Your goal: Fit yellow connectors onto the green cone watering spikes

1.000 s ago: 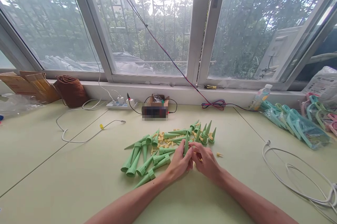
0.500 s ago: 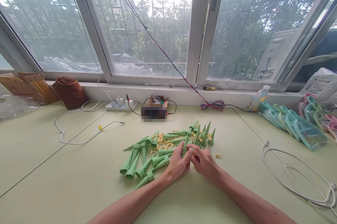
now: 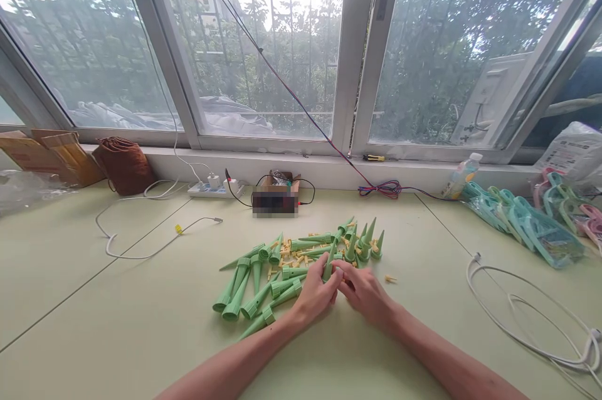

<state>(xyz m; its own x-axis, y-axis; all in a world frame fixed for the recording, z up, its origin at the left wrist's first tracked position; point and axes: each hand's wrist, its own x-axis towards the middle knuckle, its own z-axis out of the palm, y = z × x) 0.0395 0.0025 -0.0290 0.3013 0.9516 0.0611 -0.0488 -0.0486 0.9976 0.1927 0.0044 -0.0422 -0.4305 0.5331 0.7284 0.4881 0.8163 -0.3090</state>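
My left hand [image 3: 314, 292] is closed round a green plastic plant-watering spike [image 3: 330, 262], its pointed end up. My right hand [image 3: 369, 292] meets it from the right, thumb and fingers pinched together at the side of the spike. Whatever sits between the right fingertips is hidden. Left of the hands lie several loose green spikes [image 3: 239, 290] with wide capped ends. Small yellow valve fittings [image 3: 285, 257] are scattered behind the left hand. Beyond the right hand several green spikes [image 3: 370, 238] stand on their caps, tips up, some with yellow fittings in their sides.
One yellow fitting [image 3: 390, 278] lies apart on the pale green table [image 3: 155, 325]. A blurred dark device [image 3: 275, 201] and a power strip [image 3: 216, 189] sit at the back. White cables [image 3: 498, 340] coil on the right, near bagged plastic hangers [image 3: 527, 224]. A brown pouch [image 3: 123, 165] stands back left.
Both hands stay at the same place with the green spike between them. My right fingers have shifted slightly left against it. The other things have not moved.
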